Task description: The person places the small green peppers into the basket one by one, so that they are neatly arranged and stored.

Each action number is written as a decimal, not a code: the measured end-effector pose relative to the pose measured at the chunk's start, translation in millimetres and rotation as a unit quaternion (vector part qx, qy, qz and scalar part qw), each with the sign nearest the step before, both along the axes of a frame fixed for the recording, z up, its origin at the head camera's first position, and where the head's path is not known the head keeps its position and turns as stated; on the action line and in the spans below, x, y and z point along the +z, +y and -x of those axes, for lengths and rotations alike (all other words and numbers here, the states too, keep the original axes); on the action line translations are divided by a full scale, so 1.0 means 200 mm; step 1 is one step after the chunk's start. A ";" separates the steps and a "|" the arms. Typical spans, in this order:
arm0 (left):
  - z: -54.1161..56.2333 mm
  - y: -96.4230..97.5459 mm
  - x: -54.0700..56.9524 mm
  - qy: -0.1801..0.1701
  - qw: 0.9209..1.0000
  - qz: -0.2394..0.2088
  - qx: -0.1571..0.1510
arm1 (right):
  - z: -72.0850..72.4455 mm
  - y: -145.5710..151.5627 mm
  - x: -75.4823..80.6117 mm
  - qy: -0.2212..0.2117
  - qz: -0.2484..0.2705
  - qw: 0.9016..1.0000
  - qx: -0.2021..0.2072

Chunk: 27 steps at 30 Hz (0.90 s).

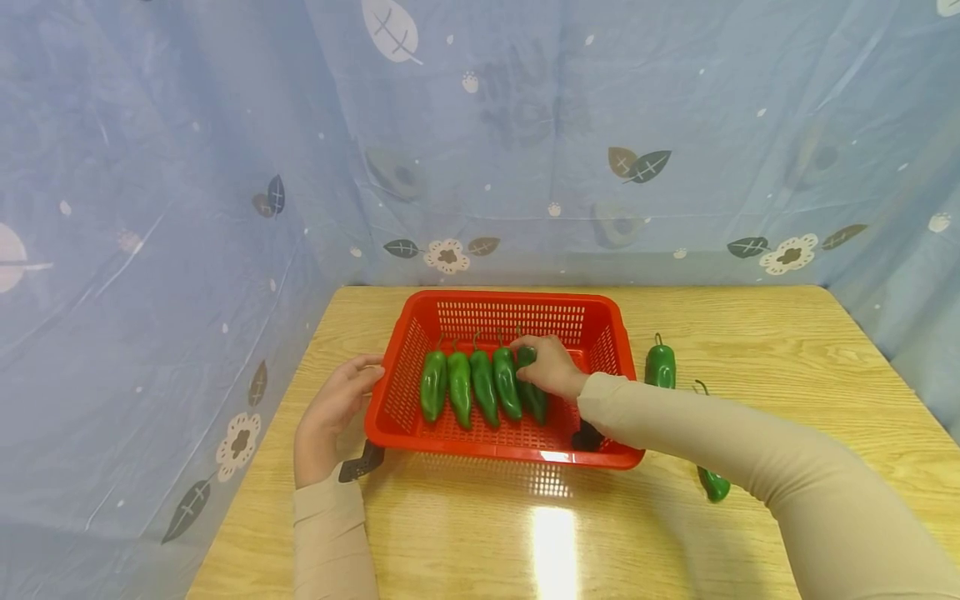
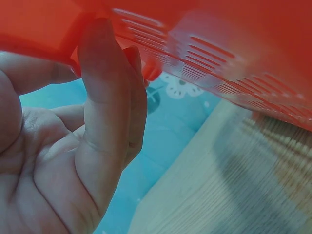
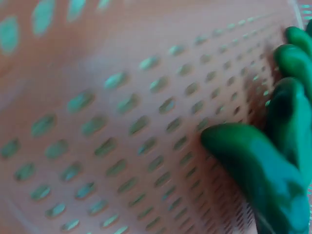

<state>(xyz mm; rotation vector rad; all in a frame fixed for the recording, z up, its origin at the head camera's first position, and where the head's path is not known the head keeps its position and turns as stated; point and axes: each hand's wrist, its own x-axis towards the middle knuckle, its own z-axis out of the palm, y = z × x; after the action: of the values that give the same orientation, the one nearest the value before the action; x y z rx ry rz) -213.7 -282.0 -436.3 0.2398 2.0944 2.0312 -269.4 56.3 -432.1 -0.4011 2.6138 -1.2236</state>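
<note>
Red basket [image 1: 465, 448], head view: four green peppers [image 1: 483, 387] in a row, fifth pepper [image 1: 536, 406] pinched by right hand [image 1: 553, 368]; two outside peppers [image 1: 661, 367] left on tabletop [image 1: 780, 358], so seemingly mostly done. Left wrist: left hand [image 2: 73, 146] gripping basket rim. Right wrist: peppers side by side inside.

Basket [image 1: 480, 452]: smooth plastic, glossy along the rim
Peppers [image 1: 433, 387]: smooth, waxy-looking skins, glossy
Table [image 1: 787, 358]: wood-grained, smooth, glossy enough to mirror light (a bright glare sits on its near part)
Curtain [image 1: 510, 158]: thin, creased cloth by its look, mostly matt
Sleeves [image 1: 712, 429]: matt cloth
</note>
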 end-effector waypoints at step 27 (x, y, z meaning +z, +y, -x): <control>0.00 0.01 0.00 0.003 1.000 -0.011 -0.007 | 0.11 0.45 0.34 0.002 0.240 0.968 -0.078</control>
<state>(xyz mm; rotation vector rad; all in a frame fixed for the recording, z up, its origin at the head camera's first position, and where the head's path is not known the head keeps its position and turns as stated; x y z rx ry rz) -214.3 -280.7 -435.7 0.2638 2.0690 2.0486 -290.8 146.7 -363.3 -0.2786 2.3654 -1.9147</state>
